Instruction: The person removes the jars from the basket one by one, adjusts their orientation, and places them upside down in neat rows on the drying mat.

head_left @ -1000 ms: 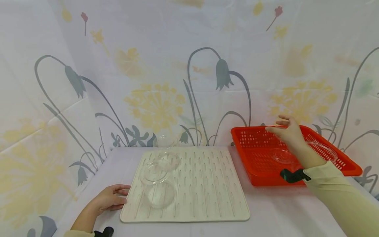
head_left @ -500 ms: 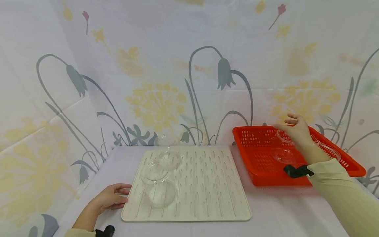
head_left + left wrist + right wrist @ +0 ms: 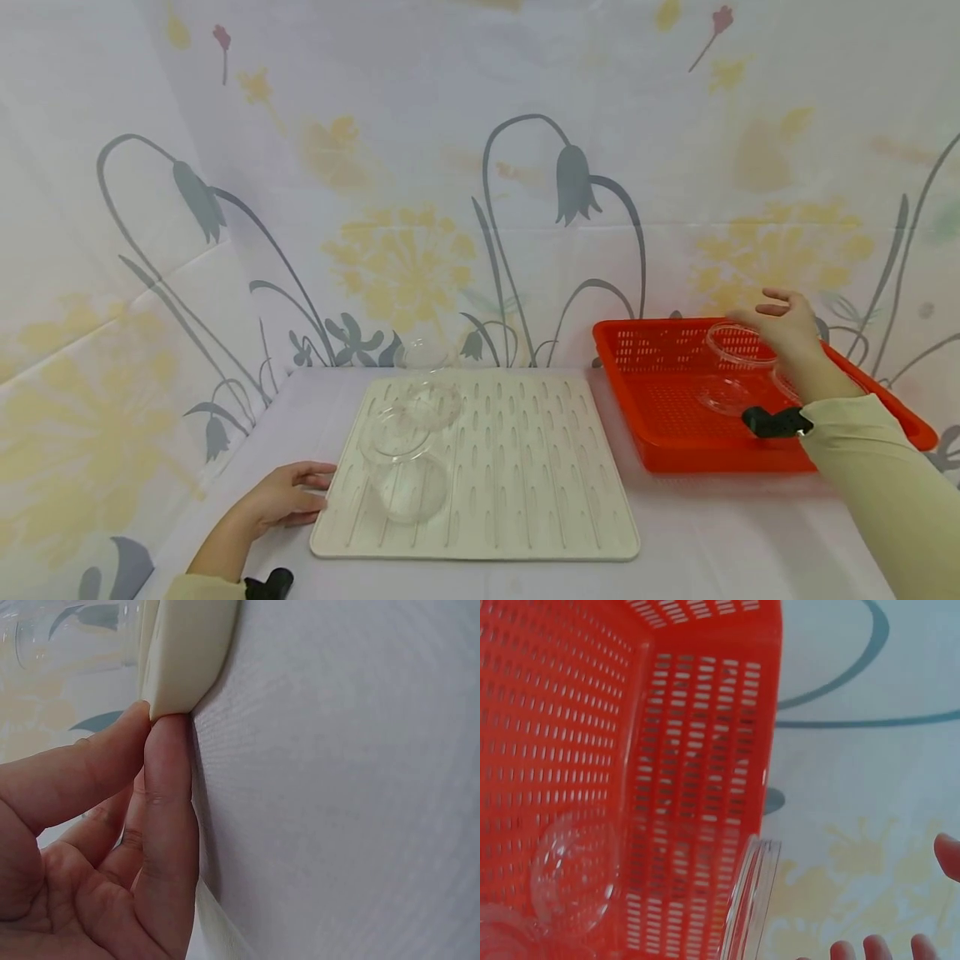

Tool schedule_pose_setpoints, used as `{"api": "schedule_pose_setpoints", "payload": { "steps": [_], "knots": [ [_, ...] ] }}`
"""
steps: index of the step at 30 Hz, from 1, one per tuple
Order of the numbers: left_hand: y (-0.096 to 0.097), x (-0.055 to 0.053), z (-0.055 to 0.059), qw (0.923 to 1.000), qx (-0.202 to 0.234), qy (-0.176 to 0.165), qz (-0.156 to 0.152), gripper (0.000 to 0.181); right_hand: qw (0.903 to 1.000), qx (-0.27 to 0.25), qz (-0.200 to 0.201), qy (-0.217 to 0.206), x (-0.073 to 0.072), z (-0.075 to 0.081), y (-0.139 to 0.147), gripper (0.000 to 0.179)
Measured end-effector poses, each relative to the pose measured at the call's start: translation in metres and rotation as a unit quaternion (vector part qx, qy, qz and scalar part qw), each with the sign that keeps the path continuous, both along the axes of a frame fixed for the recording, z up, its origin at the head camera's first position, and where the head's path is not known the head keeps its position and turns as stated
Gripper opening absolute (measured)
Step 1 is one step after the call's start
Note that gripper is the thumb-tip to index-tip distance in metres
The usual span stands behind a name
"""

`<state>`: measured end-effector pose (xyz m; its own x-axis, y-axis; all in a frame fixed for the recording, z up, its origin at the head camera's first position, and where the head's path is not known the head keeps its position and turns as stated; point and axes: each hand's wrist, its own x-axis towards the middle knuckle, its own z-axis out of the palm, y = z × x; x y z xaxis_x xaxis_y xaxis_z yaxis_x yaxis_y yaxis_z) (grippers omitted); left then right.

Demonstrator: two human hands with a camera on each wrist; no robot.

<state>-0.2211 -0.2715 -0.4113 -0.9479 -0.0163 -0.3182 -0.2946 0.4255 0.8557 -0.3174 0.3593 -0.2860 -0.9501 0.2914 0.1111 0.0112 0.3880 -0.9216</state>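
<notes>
At the left edge of a cream ribbed mat (image 3: 525, 467), my left hand (image 3: 281, 500) rests with its fingers fairly straight. In the left wrist view the thumb and index fingertips touch the mat's edge. My right hand (image 3: 787, 333) hovers over the back of a red perforated basket (image 3: 720, 458), thumb and fingers spread apart. Just left of it, a clear round container (image 3: 738, 343) with a wide rim leans against the basket's back wall. Another clear container (image 3: 722, 395) lies on the basket floor. A third (image 3: 784, 388) is partly hidden behind my right hand and wrist.
Several clear round containers stand along the mat's left half, including one (image 3: 408, 490) near the front and one (image 3: 396, 435) behind it. A further clear piece (image 3: 423, 353) is at the mat's back edge. A floral cloth (image 3: 450, 167) hangs behind everything.
My right hand has moved right across the basket, uncovering the container by the back wall and covering part of the one farther right. My left hand has stayed at the mat's edge.
</notes>
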Motion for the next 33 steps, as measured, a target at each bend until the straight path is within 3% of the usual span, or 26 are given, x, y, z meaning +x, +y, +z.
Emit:
{"api": "schedule_pose_setpoints", "payload": {
  "steps": [7,16,26,33],
  "knots": [
    [0.000,-0.001,0.000,1.0000,0.002,-0.003,0.005,0.054,0.9996,0.000,-0.029,-0.006,-0.006,-0.003,0.016,0.094],
    [0.000,-0.002,0.001,0.9999,0.007,-0.007,0.001,0.054,0.9994,0.012,-0.032,-0.002,-0.009,-0.007,0.032,0.090],
    [-0.001,-0.001,0.002,0.9999,0.012,-0.007,-0.004,0.055,0.9994,0.023,0.013,-0.020,-0.009,-0.011,0.034,0.089],
    [0.000,-0.001,0.003,0.9999,0.010,-0.003,0.000,0.054,0.9964,0.022,0.066,-0.047,-0.007,-0.017,0.028,0.090]
  ]
}}
